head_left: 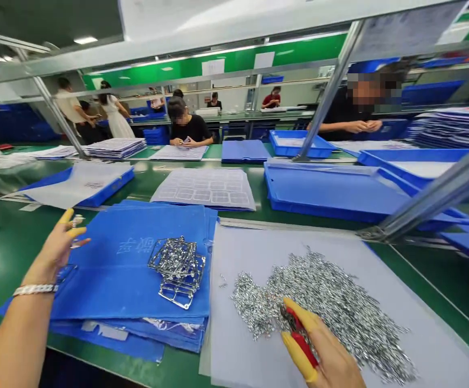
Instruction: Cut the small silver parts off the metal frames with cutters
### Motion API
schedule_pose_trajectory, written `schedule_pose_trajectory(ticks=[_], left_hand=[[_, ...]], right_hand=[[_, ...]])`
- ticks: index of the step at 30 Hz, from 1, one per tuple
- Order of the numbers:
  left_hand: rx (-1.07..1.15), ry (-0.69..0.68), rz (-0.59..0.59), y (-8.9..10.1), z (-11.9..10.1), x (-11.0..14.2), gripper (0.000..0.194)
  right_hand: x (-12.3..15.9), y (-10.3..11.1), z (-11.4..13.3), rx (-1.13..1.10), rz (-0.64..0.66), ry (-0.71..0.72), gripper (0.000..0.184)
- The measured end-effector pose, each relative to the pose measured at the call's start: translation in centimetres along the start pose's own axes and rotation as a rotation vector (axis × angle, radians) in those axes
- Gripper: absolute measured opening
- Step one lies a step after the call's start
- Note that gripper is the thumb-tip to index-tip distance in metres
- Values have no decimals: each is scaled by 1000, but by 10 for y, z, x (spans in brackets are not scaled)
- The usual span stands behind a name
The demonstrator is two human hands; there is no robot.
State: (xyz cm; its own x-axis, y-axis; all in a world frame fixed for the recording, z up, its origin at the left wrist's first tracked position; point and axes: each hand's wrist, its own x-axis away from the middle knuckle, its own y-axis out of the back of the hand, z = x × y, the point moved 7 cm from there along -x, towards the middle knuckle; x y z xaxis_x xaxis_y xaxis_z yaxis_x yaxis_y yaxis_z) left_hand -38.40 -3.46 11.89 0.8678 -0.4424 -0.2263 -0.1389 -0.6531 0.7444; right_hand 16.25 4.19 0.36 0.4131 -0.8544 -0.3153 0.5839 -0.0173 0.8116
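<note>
My left hand, with yellow finger covers, is raised over the left edge of a blue sheet stack. Its fingers are spread; a small pale, shiny bit shows by the fingertips, too blurred to name. Below that hand, a thin dark frame piece is partly hidden. My right hand, also in yellow finger covers, is closed around red-handled nippers, whose jaws point at a heap of small silvery metal parts on a white sheet. A tangle of shiny rectangular frames lies on the blue stack.
Behind the sheets stand a blue tray with paper, a printed white sheet stack and a large blue tray. A slanting metal post rises at the right. Several people work across the bench, one directly opposite.
</note>
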Motion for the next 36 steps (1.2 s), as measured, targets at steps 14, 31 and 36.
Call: schedule_pose_trajectory(ticks=[14, 31, 36], left_hand=[[1683, 327, 1467, -145, -167, 259, 58], [1418, 532, 1434, -229, -152, 344, 65], [1383, 501, 1426, -229, -150, 344, 68]], right_hand=[[9, 4, -7, -20, -2, -92, 41], [-35, -12, 42, 326, 128, -108, 25], [-38, -12, 43, 341, 169, -117, 22]])
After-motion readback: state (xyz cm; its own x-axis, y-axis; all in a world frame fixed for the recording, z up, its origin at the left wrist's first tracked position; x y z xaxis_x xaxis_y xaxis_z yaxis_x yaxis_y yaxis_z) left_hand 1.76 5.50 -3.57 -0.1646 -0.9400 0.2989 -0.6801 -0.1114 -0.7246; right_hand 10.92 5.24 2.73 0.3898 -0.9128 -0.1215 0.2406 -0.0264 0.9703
